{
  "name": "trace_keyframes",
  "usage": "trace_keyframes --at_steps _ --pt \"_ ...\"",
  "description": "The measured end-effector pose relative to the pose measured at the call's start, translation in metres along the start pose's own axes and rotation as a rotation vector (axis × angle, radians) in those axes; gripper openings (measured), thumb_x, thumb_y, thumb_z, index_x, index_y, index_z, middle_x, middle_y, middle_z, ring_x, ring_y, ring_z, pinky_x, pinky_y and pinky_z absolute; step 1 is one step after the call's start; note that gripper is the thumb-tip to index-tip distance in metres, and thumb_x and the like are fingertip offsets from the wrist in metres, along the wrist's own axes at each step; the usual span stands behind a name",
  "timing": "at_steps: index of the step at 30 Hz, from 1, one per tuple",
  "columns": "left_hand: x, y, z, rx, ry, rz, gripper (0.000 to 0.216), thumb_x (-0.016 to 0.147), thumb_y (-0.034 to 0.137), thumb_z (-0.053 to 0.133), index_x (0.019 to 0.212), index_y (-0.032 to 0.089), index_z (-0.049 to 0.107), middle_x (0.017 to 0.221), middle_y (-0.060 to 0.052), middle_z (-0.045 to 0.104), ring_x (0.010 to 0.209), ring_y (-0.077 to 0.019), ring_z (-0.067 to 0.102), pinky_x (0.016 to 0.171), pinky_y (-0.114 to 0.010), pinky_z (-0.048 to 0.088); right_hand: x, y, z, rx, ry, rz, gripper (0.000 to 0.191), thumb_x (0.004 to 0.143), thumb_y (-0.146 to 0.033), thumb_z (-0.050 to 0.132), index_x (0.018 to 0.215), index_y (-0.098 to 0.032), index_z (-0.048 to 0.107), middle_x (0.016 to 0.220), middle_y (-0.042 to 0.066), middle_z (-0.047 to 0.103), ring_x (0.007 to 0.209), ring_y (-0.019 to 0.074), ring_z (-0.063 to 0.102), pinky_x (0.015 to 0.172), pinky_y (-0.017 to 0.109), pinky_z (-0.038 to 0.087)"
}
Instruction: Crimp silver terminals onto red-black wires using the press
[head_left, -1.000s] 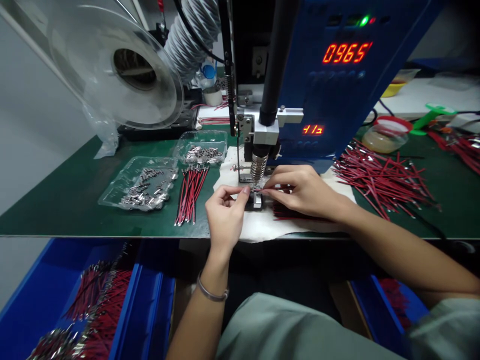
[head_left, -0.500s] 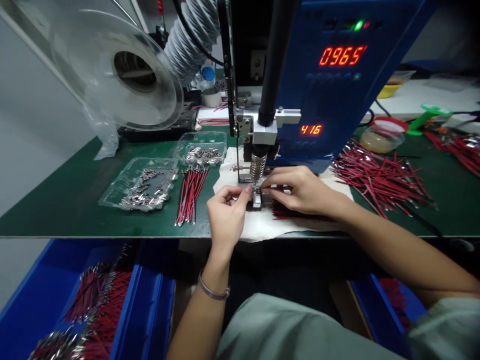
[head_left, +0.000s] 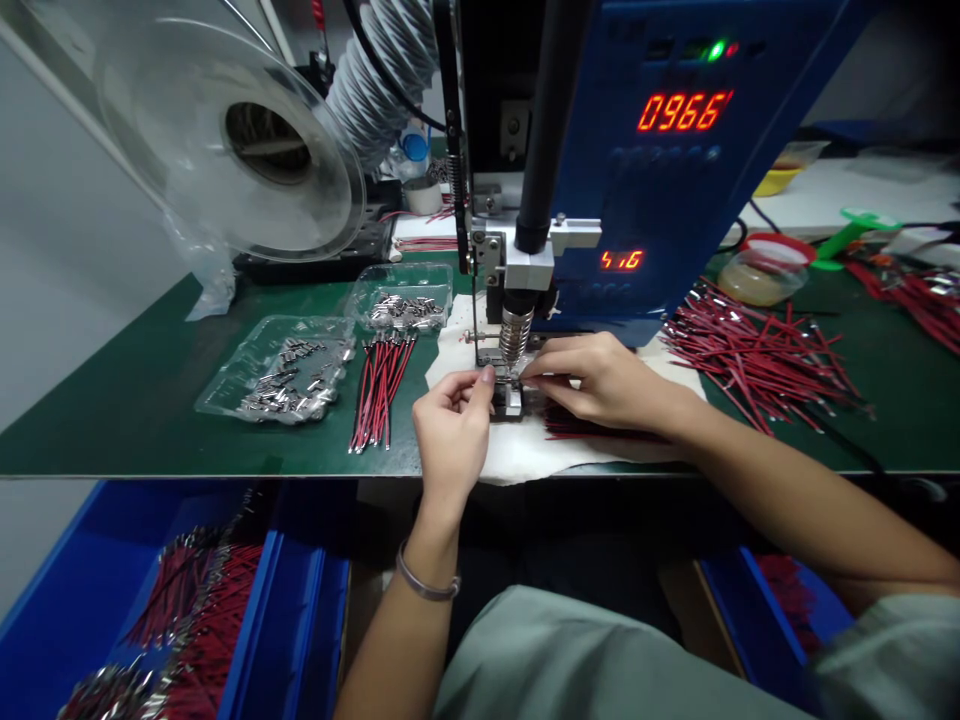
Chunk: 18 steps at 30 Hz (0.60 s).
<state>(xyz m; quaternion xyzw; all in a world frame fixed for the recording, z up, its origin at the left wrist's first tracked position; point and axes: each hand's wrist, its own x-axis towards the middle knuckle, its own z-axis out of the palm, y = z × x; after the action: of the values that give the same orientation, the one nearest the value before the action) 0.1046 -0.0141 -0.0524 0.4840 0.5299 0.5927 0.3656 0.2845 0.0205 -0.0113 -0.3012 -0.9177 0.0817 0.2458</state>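
Observation:
My left hand is pinched, thumb against forefinger, at the left side of a small metal fixture. Across from it, my right hand pinches at the fixture's right side. Whatever lies between the fingertips is too small and hidden to make out. Over the fixture stands the spring-wrapped tip of a blue soldering machine, whose upper display reads 0966. Beneath my right hand a bundle of red and black wires rests on a white cloth.
Left of the cloth lie red-black wires with metal ends, and clear trays of small metal connectors. A larger wire heap and a red-lidded jar are at right. A blue bin of wires stands below the table edge.
The upper display has gone from 0965 to 0966. My left thumb and fingertips have drawn slightly left, away from the fixture's middle. My right hand stays in place.

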Motion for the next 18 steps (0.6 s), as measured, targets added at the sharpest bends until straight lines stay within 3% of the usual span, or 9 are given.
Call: trace_keyframes --at_steps 18 --pt "-0.0002 -0.001 -0.0015 0.025 -0.009 0.024 0.029 0.078 0.039 0.066 0.076 0.011 0.067 0.056 -0.001 0.056 0.052 -0.0096 0.047 0.053 -0.021 0.037 -0.0008 0.0001 0.0 -0.03 -0.012 0.015 0.02 0.089 -0.02 0.052 0.098 -0.015 0.069 0.08 0.005 0.064 0.068 0.0132 0.056 0.064 0.023 0.038"
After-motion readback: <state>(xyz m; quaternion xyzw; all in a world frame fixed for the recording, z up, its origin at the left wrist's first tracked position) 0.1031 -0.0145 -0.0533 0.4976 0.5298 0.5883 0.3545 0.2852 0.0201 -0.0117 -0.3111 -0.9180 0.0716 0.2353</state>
